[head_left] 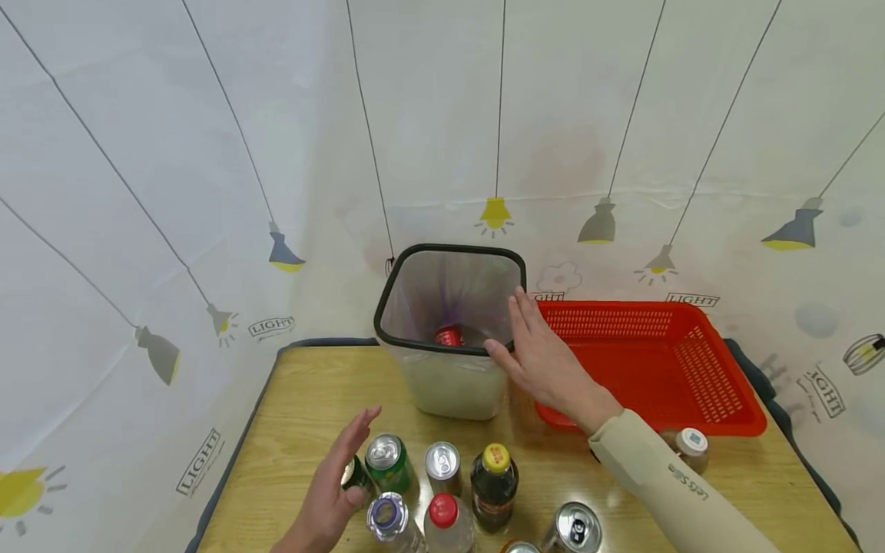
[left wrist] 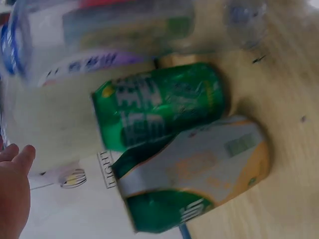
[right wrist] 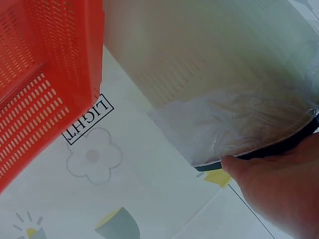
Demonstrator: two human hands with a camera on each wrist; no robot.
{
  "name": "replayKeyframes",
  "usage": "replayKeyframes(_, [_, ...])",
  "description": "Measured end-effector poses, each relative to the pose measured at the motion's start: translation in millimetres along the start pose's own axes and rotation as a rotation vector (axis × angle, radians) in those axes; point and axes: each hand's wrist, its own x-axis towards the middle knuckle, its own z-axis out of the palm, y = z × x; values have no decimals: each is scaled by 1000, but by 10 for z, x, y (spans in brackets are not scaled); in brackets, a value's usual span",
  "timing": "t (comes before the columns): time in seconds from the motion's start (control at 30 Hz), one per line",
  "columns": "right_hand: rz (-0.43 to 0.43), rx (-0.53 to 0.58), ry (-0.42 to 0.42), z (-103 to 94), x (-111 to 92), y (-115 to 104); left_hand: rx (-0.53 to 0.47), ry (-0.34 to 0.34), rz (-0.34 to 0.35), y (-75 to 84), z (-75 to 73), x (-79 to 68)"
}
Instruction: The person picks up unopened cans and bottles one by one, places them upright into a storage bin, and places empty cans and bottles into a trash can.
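Observation:
My right hand [head_left: 553,372] lies at the right side of the black rim of a pale bin [head_left: 452,392], its fingers straight. In the right wrist view its thumb [right wrist: 239,169] is against the rim, over the clear liner [right wrist: 234,119]. A red can [head_left: 449,335] lies inside the bin. My left hand [head_left: 328,491] hovers with extended fingers left of a green can [head_left: 388,463] and a green, grey and orange can [left wrist: 199,172], holding nothing. Close by stands an uncapped clear bottle [head_left: 390,522] with a purple-ringed mouth.
A red basket [head_left: 743,399] is right of the bin, with a small white-capped jar [head_left: 691,445] before it. On the wooden table [head_left: 318,384] stand a silver can [head_left: 443,465], a yellow-capped dark bottle [head_left: 494,488], a red-capped bottle [head_left: 448,530] and another can [head_left: 577,528].

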Motion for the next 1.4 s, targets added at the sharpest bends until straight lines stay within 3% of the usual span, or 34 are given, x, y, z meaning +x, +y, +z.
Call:
replayKeyframes(0.1, [1,0,-1,7,-4,-3,5,-35,49,-61,102,-137])
replayKeyframes(0.3, [11,-1,-3,12,-10,-3,12,-117,19,-171,267,-404])
replayKeyframes(0.57, [14,-4,-1,10,-14,2,-126,-119,39,-386,357,-618])
replayKeyframes(0.67, [17,-2,-3,7,-19,0,-144,-113,-22,-410,370,-689])
replayKeyframes(0.83, [15,1,-3,8,-19,-3,-155,-110,-252,-340,379,-754])
replayKeyframes(0.93, [18,7,-9,10,-15,-2,-139,-127,-321,-307,387,-756])
replayKeyframes(1.17, [17,12,-7,2,-17,-7,-144,-147,-185,-323,381,-680])
replayKeyframes(1.4, [15,12,-3,9,-20,-9,-166,-119,-63,-175,357,-423])
